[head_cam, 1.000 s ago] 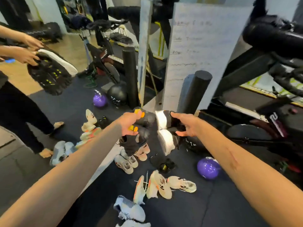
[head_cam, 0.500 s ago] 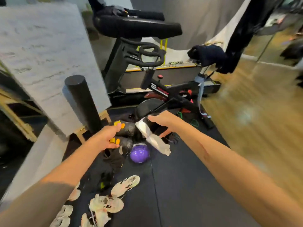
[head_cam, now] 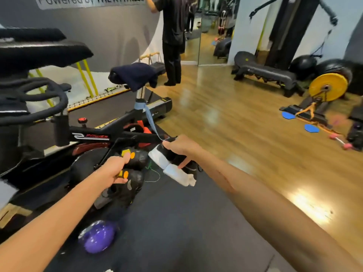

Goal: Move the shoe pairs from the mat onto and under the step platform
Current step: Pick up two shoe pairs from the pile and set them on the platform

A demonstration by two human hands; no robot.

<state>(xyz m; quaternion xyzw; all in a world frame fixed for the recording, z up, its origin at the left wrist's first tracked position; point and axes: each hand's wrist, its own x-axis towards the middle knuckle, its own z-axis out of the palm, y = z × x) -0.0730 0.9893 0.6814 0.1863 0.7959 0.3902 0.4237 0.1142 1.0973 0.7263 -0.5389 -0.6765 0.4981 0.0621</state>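
Wooden gym floor is seen ahead, step platform [head_cam: 264, 72] far off beyond the right hand [head_cam: 181, 149] clenched around white-soled shoes [head_cam: 172, 165]; black pair [head_cam: 131, 169] is gripped by the left hand [head_cam: 114, 169].

Grey lettering runs along the top of the grey wall panel [head_cam: 94, 22] and reads "Powered by THE A FITNESS"; the frame's upper edge cuts off the tops of the last letters. On the black frame of the exercise bike [head_cam: 92, 135] sits a white looped logo, and just beside it a short red word that looks like "POWER", though blur keeps it from being certain. The yellow weight plate [head_cam: 327, 86] and the dark step bench [head_cam: 264, 72] carry small marks too blurred to read.
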